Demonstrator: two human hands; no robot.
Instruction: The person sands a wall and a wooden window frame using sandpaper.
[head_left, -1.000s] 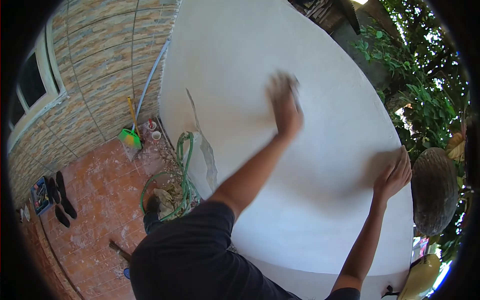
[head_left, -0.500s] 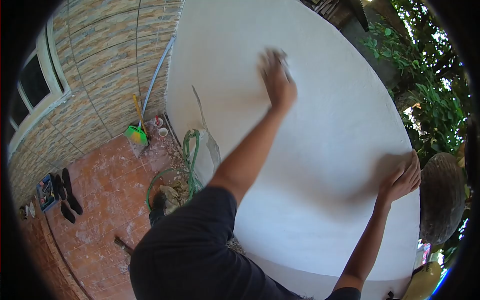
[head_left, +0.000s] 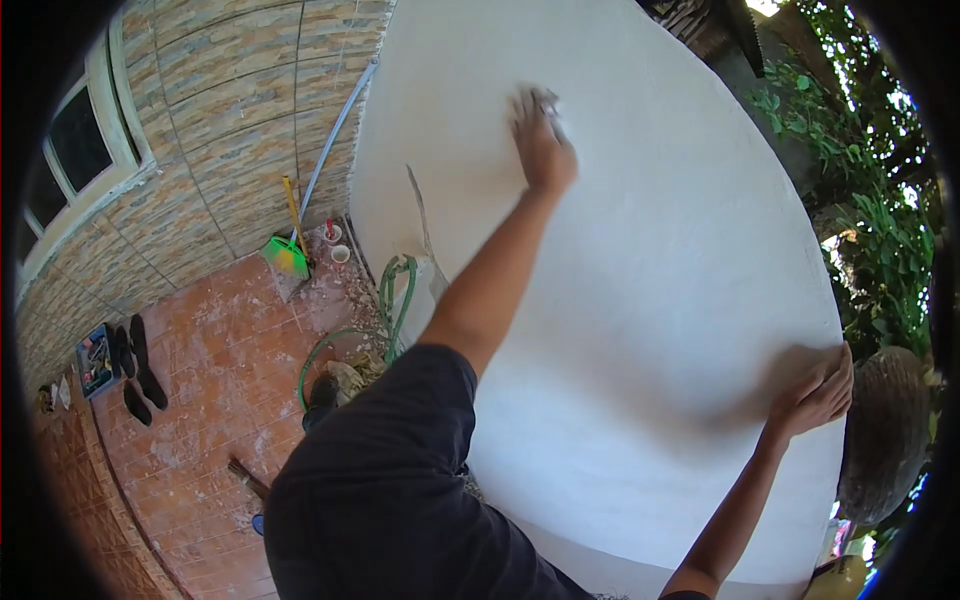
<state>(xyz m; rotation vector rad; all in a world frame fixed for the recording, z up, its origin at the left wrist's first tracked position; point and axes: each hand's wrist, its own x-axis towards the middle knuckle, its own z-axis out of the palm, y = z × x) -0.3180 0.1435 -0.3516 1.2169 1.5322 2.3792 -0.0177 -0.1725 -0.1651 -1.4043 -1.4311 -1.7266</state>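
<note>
My left hand (head_left: 543, 145) is pressed against the white plastered wall (head_left: 640, 250), fingers pointing up. Between its thumb and fingers is a small pale grey piece (head_left: 549, 103) that looks like folded sandpaper; motion blur hides its details. Lower down on the right, my right hand (head_left: 815, 395) grips the wall's outer edge, its fingertips bent over the rim and the thumb lying on the white face. A soft shadow falls on the plaster beside it.
A green hose (head_left: 393, 300) and cloth lie at the wall's foot. A green broom (head_left: 288, 256), two small cups and a blue toolbox (head_left: 97, 360) stand on the dusty tiles (head_left: 215, 380). Black footwear lies by the toolbox. Foliage and a large dark rounded object (head_left: 885, 435) border the right.
My left hand has shifted slightly left and up along the wall with the pale piece. My right hand stays on the edge, while the view has shifted a little.
</note>
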